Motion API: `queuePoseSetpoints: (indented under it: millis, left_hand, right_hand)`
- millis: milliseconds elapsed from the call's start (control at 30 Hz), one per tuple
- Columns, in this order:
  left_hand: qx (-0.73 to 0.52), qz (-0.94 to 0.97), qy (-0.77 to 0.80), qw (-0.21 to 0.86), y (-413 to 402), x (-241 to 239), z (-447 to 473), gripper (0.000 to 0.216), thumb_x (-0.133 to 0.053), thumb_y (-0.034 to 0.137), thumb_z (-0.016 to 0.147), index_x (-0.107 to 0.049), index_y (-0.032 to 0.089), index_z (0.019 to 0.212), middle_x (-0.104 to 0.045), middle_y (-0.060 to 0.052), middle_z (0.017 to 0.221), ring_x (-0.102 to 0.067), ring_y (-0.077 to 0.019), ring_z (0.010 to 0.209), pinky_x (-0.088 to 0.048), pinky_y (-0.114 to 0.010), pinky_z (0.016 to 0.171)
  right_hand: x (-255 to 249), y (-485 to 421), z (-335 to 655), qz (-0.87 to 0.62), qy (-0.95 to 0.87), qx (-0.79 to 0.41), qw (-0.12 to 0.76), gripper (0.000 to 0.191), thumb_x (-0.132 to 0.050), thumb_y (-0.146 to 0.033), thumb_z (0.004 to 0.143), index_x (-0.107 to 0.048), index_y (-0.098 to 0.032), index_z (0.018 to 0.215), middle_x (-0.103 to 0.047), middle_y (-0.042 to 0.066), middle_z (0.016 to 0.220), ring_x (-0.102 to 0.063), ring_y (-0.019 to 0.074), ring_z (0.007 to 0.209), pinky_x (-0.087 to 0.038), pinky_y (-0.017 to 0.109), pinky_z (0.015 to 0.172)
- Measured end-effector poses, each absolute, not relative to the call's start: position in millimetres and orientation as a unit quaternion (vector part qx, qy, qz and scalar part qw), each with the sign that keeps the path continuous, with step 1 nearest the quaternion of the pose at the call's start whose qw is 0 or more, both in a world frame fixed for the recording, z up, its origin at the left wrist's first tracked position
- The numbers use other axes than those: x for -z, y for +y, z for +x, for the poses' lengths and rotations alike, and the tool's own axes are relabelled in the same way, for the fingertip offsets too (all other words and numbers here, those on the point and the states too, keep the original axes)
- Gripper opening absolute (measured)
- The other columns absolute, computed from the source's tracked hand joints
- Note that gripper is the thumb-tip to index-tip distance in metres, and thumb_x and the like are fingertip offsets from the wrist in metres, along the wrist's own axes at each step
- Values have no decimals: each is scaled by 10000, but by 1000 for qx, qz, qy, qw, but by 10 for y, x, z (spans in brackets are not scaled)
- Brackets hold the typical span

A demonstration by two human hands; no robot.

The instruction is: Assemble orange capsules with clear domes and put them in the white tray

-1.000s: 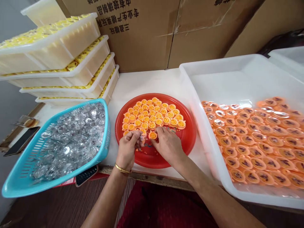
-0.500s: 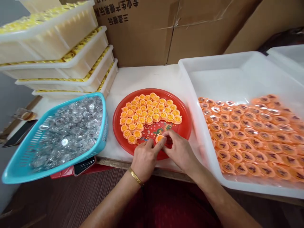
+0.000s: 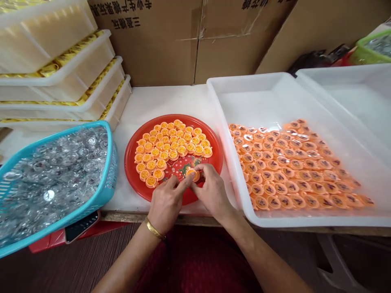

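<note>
Over the front of a round red tray (image 3: pixel 131 171), my two hands meet at one small orange toy cup (image 3: pixel 193 174) with a yellow-orange top. My right hand (image 3: pixel 210 189) pinches its right side between thumb and fingers. My left hand (image 3: pixel 168 199), above a gold bracelet, is closed, with its thumb and forefinger against the cup's near left side. Many like cups (image 3: pixel 165 146) stand close together on the back and left of the tray. Part of the tray's flower-patterned floor shows beside my fingers. The fingertips hide some of the held cup.
At left, a blue basket (image 3: pixel 111 162) holds clear plastic pieces (image 3: pixel 70 167). Behind it rise stacked white bins (image 3: pixel 88 89) of yellow pieces. At right, a white bin (image 3: pixel 220 110) holds rows of orange cups with dark-patterned tops (image 3: pixel 279 177). Cardboard boxes (image 3: pixel 159 53) line the back.
The view has swung to the right, so everything sits further left and a green basket shows at the far right. Both hands stay at the same cup, with little visible change in grip.
</note>
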State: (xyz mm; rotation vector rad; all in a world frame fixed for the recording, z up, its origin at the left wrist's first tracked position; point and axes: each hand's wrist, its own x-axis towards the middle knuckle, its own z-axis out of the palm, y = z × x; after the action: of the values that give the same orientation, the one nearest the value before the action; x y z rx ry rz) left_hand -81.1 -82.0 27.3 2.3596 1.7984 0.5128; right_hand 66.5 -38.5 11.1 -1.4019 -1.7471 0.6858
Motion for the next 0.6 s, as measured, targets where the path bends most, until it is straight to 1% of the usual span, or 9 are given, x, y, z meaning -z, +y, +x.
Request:
queuePoseSetpoints:
  millis: [67, 133, 267, 333, 433, 500, 533, 600]
  left_hand:
    - [-151, 793, 588, 40, -814, -261, -793, 500, -401, 100, 904, -506, 324, 1338, -545, -12, 760, -501, -128, 614, -392, -205, 570]
    - [-172, 781, 599, 40, -821, -237, -804, 489, -399, 100, 904, -517, 304, 1332, -548, -18, 759, -506, -131, 625, -403, -209, 587]
    - [-268, 721, 628, 116, -832, -223, -857, 379, -443, 131, 892, -644, 265, 1184, -573, -32, 773, -522, -131, 634, -423, -224, 616]
    - [-334, 667, 639, 189, -808, -249, -857, 320, -483, 169, 886, -673, 254, 1129, -606, -38, 792, -553, -136, 674, -439, -232, 647]
    - [-435, 520, 636, 369, -734, -310, -821, 305, -548, 246, 868, -644, 209, 1155, -618, -13, 703, -565, -123, 618, -443, -222, 597]
    - [-487, 401, 601, 490, -682, -344, -795, 333, -601, 281, 835, -623, 166, 1147, -613, 7, 638, -560, -109, 558, -432, -208, 543]
    - [-508, 352, 577, 534, -662, -357, -787, 335, -632, 287, 812, -626, 152, 1118, -626, 4, 644, -573, -108, 561, -436, -206, 539]
    - [-537, 291, 538, 581, -641, -373, -782, 305, -690, 282, 763, -648, 141, 1031, -666, -19, 711, -613, -113, 610, -456, -207, 563]
  right_hand:
    - [-95, -379, 658, -557, -678, -260, 403, 167, -623, -231, 771, -516, -207, 898, -625, 61, 903, -631, 196, 812, -531, 333, 720]
    - [-83, -366, 655, -565, -659, -268, 418, 175, -628, -248, 776, -512, -203, 900, -623, 68, 913, -636, 192, 802, -536, 329, 715]
    - [-70, -350, 658, -558, -627, -305, 449, 229, -650, -263, 766, -503, -199, 929, -631, 100, 1046, -653, 198, 858, -548, 337, 737]
    - [-69, -353, 661, -558, -620, -319, 450, 241, -660, -272, 765, -508, -201, 937, -652, 91, 1041, -660, 198, 853, -549, 348, 752]
    - [-72, -365, 666, -558, -612, -338, 447, 264, -664, -296, 779, -533, -196, 984, -672, 77, 988, -667, 194, 827, -549, 358, 773]
    - [-74, -367, 661, -547, -605, -357, 456, 302, -654, -301, 795, -545, -196, 1057, -666, 87, 1042, -665, 195, 869, -549, 360, 802]
    - [-76, -366, 653, -539, -603, -367, 460, 318, -648, -299, 803, -550, -199, 1089, -657, 91, 1077, -660, 197, 903, -548, 361, 819]
    - [-84, -357, 626, -521, -596, -394, 467, 329, -644, -295, 809, -560, -209, 1116, -642, 90, 1119, -649, 195, 949, -546, 357, 840]
